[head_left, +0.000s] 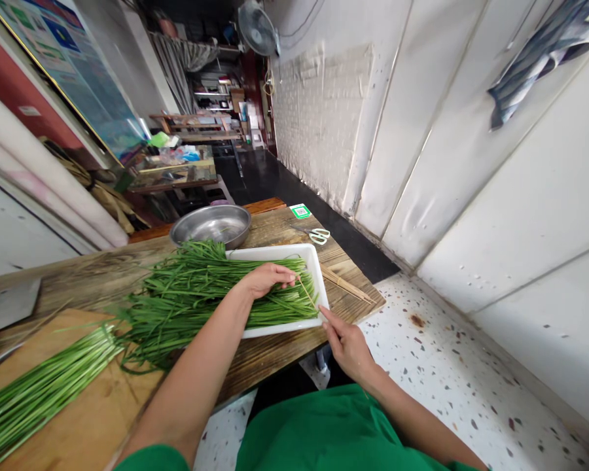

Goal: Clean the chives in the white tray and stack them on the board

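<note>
Over a white tray (321, 278) of garlic chives (186, 288), my left hand (267, 280) pinches the upper end of a thin bamboo skewer (308, 294). The lower end meets the closed fingertips of my right hand (347, 343), just beyond the tray's near right corner. Whether any chives are on the skewer is too small to tell. The chives lie with pale stems toward the tray's right end, their leaves spilling over the left side. More bamboo skewers (346, 284) lie on the table right of the tray.
Behind the tray are a metal basin (211, 226), scissors (318, 235) and a green QR card (300, 211). At left, a cutting board (103, 399) carries another bunch of chives (44, 392), with a cleaver (12, 306) beyond it. The table's right edge borders the floor.
</note>
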Available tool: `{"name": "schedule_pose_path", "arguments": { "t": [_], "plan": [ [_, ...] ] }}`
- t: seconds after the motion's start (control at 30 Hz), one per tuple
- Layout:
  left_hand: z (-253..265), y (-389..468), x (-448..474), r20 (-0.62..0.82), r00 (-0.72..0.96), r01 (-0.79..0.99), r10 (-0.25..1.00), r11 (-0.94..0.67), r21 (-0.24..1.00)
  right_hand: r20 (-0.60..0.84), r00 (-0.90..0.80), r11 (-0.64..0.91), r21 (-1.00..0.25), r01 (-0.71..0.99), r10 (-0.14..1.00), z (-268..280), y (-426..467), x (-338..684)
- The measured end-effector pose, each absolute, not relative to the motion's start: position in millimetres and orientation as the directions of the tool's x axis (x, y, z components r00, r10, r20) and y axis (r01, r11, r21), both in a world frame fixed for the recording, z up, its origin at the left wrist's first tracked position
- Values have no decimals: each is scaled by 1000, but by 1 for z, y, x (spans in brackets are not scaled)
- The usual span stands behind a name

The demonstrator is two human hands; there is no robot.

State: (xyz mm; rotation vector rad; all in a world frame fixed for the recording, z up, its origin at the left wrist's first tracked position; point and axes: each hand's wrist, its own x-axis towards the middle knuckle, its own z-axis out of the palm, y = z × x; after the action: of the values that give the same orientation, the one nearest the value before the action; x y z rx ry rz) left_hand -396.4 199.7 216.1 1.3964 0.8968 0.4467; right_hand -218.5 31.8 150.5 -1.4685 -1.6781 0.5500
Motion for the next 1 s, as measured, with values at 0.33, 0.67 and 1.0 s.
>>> {"name": "schedule_pose_path", "arguments": {
  "t": [0.33,0.67,1.0],
  "plan": [
    [222,196,-395,-267,650,167,711,208,964,304,24,231,-770,595,952,148,30,-226],
    [219,199,-399,-309,685,163,659,276,947,304,12,236,-763,602,953,148,30,-229],
    [217,181,-379,-270,847,260,458,86,962,327,55,207,-711,672,943,166,54,-234]
  ]
}}
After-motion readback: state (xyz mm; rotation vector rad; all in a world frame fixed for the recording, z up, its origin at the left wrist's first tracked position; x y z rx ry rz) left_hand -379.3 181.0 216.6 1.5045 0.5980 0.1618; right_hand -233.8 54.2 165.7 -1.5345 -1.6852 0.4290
